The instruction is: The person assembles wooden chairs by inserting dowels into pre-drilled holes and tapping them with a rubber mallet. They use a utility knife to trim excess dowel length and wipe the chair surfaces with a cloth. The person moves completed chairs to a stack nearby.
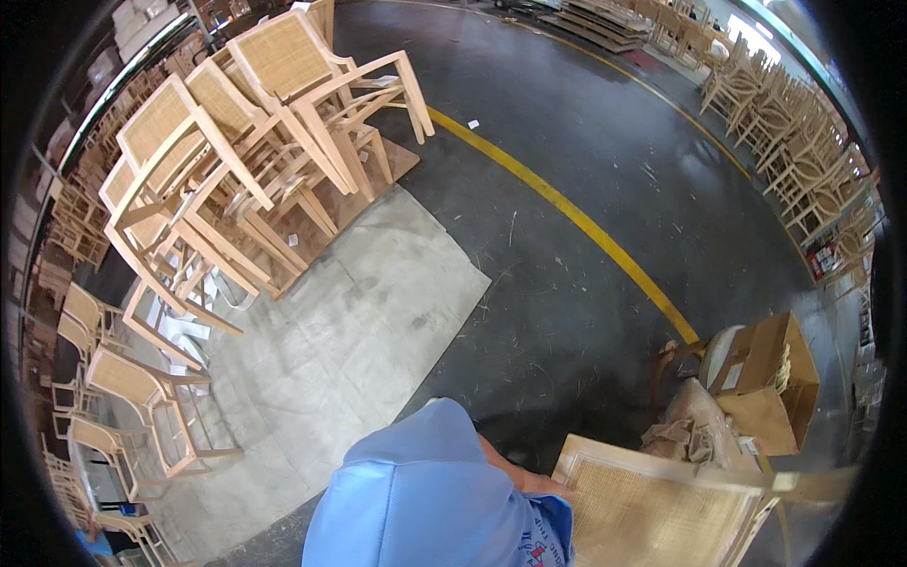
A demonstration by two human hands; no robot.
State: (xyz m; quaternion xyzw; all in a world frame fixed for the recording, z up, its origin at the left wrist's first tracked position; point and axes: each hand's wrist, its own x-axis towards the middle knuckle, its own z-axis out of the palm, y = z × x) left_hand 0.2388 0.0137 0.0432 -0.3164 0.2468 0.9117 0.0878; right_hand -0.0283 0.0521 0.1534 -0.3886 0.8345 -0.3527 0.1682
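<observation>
The left hand [546, 486], extending from a light-blue fabric sleeve [406, 472], contacts the edge of a pale wooden chair [647, 510] with a rectangular woven-cane panel, located at the lower right. The sleeve partly covers this hand; whether its fingers are spread or pinching the frame cannot be determined. The right hand is out of view, its state undetermined. Beyond the chair, crumpled brown paper [678, 439] lies near an open brown cardboard box [761, 414]. At the upper left, pale wooden cane-backed armchairs [281, 55] stand closely grouped beside a flat light-grey floor sheet [350, 312].
</observation>
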